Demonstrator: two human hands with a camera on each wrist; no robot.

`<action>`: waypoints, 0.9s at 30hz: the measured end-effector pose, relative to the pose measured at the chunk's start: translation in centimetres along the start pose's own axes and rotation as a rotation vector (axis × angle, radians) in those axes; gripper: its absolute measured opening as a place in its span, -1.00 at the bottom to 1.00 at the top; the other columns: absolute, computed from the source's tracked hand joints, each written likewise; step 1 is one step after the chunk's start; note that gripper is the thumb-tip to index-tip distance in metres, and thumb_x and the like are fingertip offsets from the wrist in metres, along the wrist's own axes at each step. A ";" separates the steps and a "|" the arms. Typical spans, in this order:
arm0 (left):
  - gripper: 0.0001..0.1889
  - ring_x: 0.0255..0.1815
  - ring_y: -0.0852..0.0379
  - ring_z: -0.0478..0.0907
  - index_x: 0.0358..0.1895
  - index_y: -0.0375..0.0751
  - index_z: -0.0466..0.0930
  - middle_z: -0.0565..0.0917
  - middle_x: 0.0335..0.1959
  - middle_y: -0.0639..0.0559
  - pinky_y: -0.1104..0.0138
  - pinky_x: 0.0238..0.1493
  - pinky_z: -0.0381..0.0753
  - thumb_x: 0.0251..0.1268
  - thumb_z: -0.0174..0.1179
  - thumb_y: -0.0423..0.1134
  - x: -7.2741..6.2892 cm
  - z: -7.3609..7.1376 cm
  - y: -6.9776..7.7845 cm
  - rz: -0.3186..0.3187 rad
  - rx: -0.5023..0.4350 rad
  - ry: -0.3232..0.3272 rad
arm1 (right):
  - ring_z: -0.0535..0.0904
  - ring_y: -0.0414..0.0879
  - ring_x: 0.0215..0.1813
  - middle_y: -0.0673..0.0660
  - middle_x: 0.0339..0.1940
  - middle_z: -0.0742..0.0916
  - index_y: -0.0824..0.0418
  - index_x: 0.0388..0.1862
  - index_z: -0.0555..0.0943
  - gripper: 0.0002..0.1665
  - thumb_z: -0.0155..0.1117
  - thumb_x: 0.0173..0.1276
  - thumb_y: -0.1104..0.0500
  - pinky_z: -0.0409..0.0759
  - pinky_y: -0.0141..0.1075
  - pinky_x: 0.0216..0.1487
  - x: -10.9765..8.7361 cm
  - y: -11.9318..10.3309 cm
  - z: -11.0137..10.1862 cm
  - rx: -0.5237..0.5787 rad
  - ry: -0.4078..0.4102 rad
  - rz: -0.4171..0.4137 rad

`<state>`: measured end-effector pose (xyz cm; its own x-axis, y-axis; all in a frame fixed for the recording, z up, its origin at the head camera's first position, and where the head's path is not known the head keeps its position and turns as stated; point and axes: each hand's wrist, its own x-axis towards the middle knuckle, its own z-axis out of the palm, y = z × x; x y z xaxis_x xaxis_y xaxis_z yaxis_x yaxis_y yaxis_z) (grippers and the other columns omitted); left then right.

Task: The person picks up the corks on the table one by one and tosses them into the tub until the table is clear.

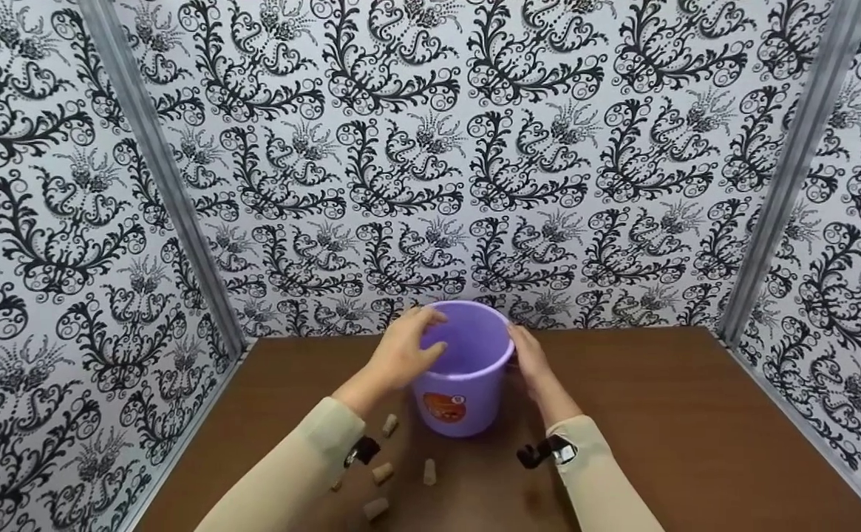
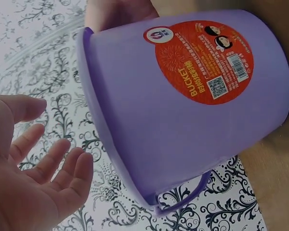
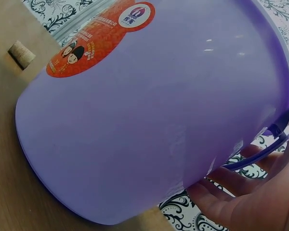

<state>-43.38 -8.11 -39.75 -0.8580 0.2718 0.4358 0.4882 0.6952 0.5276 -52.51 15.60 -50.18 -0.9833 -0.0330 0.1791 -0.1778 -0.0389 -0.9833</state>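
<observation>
A purple plastic bucket [image 1: 474,405] stands upright on the brown table, its mouth facing up and a red-orange label [image 2: 204,62] on its near side. My left hand [image 1: 406,351] hovers at the left of the rim, fingers loosely bent and holding nothing; the left wrist view shows a gap between it and the rim. On the opposite side, my right hand [image 1: 532,358] grips the bucket near the rim. Its fingers [image 3: 216,199] press the wall around the purple handle [image 3: 260,156], which hangs down that side.
Several corks lie on the table in front of the bucket and to its left, among them one cork [image 1: 429,471] nearest the middle and another [image 1: 390,425] close to the bucket's base. Black-and-white patterned walls [image 1: 415,185] with grey corner posts enclose the table [image 1: 659,414].
</observation>
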 end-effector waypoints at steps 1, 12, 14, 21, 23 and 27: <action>-0.59 0.23 -0.14 0.65 0.24 -0.18 0.60 0.68 0.20 -0.13 0.01 0.32 0.68 0.35 0.39 -0.30 -0.3 -0.1 -0.1 0.008 -0.012 0.013 | 0.57 -0.06 0.05 0.41 0.12 0.67 0.47 0.27 0.54 -0.45 -0.13 0.78 0.02 0.49 -0.28 0.12 0.0 0.0 -0.1 0.006 -0.003 0.004; -0.71 -0.09 0.06 0.68 -0.01 -0.21 0.70 0.76 -0.06 -0.06 0.26 -0.02 0.75 0.20 0.41 -0.44 -5.6 -1.2 -1.5 0.086 -0.117 0.245 | 0.46 0.41 0.34 0.59 0.24 0.57 0.55 0.29 0.49 -0.47 -0.15 0.76 0.11 0.46 -0.20 0.25 -2.8 -3.8 0.2 0.010 -0.045 -0.004; -0.73 -0.11 0.10 0.68 -0.05 -0.20 0.72 0.76 -0.10 -0.01 0.30 -0.04 0.73 0.18 0.42 -0.46 -6.6 -1.5 -1.9 0.075 -0.122 0.280 | 0.51 0.36 0.30 0.58 0.23 0.59 0.52 0.26 0.53 -0.49 -0.13 0.75 0.11 0.45 -0.19 0.27 -3.0 -4.1 0.2 -0.004 -0.043 -0.009; -0.78 -0.16 0.07 0.70 -0.12 -0.18 0.73 0.77 -0.16 0.04 0.30 -0.07 0.76 0.18 0.42 -0.48 -9.7 -1.8 -4.9 0.032 -0.134 0.315 | 0.47 0.33 0.39 0.53 0.30 0.59 0.49 0.37 0.49 -0.41 -0.18 0.77 0.02 0.36 -0.07 0.44 -0.1 -0.3 0.0 -0.016 -0.018 -0.025; -0.78 -0.18 0.05 0.71 -0.14 -0.17 0.74 0.77 -0.18 0.03 0.28 -0.09 0.77 0.19 0.41 -0.49 -10.6 -1.7 -5.9 -0.002 -0.151 0.317 | 0.47 0.31 0.40 0.53 0.29 0.60 0.50 0.37 0.49 -0.42 -0.19 0.78 0.05 0.32 -0.06 0.48 -0.2 -0.3 0.0 -0.012 -0.020 -0.027; -0.80 -0.17 0.12 0.71 -0.16 -0.13 0.74 0.77 -0.18 0.03 0.30 -0.05 0.78 0.24 0.40 -0.49 -12.1 -1.6 -7.3 -0.112 -0.190 0.282 | 0.44 0.39 0.40 0.58 0.27 0.56 0.56 0.35 0.45 -0.43 -0.20 0.77 0.10 0.33 0.02 0.48 -0.6 -1.1 -0.2 0.004 -0.030 -0.010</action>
<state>-36.30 -17.56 -47.70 -0.8429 -0.0120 0.5379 0.4374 0.5667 0.6982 -51.72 15.81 -49.24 -0.9798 -0.0629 0.1901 -0.1876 -0.0431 -0.9813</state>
